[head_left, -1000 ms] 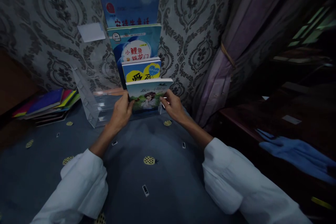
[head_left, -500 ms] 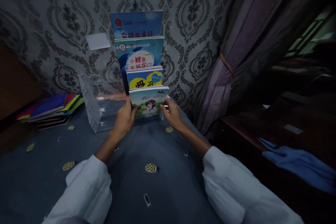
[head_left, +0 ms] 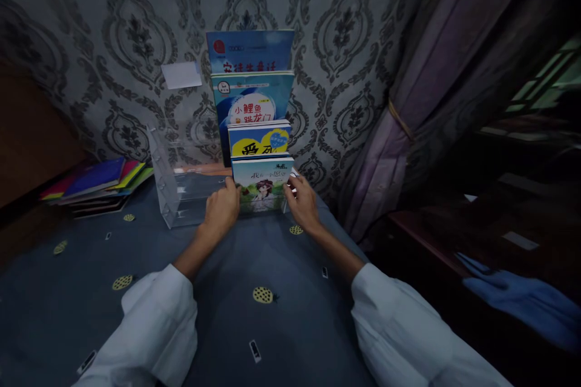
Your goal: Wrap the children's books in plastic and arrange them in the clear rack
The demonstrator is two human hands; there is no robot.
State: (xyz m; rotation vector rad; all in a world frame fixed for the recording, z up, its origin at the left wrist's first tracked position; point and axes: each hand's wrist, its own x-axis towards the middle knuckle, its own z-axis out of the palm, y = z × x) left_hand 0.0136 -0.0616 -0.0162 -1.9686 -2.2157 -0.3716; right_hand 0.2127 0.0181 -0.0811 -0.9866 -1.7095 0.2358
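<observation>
A clear acrylic tiered rack stands against the patterned wall on a dark blue cloth. Its right column holds several children's books in steps. The front one is a green-and-white illustrated book. My left hand grips its left edge and my right hand grips its right edge, both closed on it as it sits low in the front slot. Behind it rise a yellow-and-blue book, a light blue book and a darker blue book.
A flat stack of colourful books lies at the left on the cloth. The rack's left column holds nothing. A purple curtain hangs at the right, beside dark wooden furniture with a blue cloth.
The front book has gone down deeper into the front slot with both hands on it. The view has shifted, so the rack sits lower and further right in frame.
</observation>
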